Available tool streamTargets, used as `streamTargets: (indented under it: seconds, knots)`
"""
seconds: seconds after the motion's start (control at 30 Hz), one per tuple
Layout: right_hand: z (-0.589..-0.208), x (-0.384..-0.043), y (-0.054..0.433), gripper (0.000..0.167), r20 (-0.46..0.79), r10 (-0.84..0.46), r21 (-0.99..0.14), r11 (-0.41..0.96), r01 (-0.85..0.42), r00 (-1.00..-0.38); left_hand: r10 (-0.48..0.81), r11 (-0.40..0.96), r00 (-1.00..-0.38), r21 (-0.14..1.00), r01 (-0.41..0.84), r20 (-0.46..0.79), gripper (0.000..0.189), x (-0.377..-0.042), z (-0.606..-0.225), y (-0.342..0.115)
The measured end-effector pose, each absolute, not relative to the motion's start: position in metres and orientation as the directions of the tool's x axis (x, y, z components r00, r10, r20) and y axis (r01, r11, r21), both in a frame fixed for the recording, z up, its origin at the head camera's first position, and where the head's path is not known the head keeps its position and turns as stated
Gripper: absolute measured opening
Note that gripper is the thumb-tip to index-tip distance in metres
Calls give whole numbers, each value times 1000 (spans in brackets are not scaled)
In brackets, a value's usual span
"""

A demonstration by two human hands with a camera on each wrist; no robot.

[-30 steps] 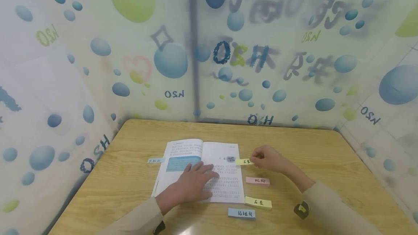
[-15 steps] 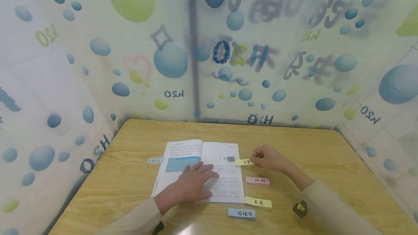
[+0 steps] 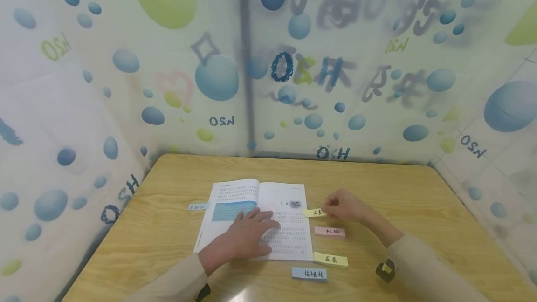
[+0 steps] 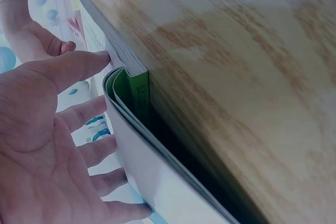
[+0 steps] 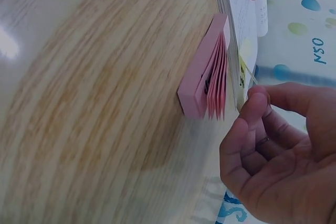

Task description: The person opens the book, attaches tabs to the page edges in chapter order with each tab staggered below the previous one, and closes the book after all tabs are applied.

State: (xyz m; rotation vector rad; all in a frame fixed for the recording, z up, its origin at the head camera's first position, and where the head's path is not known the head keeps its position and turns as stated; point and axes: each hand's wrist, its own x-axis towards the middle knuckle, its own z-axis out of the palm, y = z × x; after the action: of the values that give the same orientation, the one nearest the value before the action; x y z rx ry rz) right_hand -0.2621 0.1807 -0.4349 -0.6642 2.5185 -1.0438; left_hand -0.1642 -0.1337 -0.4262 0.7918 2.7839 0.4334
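Note:
An open book [image 3: 285, 241] lies on the table, a blue text box on its left page. My left hand [image 3: 249, 234] rests on it with fingers spread, across the middle of both pages. In the left wrist view, the thumb and fingers of that left hand [image 4: 58, 145] reach over the book's near edge. My right hand [image 3: 346, 206] pinches the outer end of a yellow sticky note [image 3: 312, 213] with handwriting on it. The note's other end overlaps the right page's edge. In the right wrist view, thumb and forefinger of the right hand [image 5: 278, 140] meet on the thin yellow strip [image 5: 242, 80].
Right of the book lie a pink sticky-note pad [image 3: 330, 232], a yellow pad [image 3: 330, 259] and a blue pad [image 3: 309, 274]. A blue sticky tab [image 3: 199, 206] sticks out from the book's left edge. A patterned wall [image 3: 335, 106] stands behind the wooden table [image 3: 168, 227].
My right hand has brought the yellow note slightly nearer to me along the right page's edge. The left hand stays on the book. The head view has shifted a little.

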Motion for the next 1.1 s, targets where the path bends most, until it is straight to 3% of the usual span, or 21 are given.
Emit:
streamTargets:
  seconds: [0.27,0.63,0.83,1.1]
  knots:
    - [-435,-258,179,23,-132,-524,-719,635,-283,-841,540,810,-835,336,481,-107,46,-167,-427,-131]
    - [-436,-257,180,17,-170,-495,-728,645,-230,-852,438,874,-897,266,407,-65,38,-183,-425,-98]
    - [-435,-255,179,17,-170,-494,-729,646,-229,-852,393,887,-913,308,344,-111,37,-195,-427,-80]
    - [-432,-252,176,18,-176,-492,-723,652,-227,-853,304,877,-925,446,178,-227,30,-216,-432,-55]
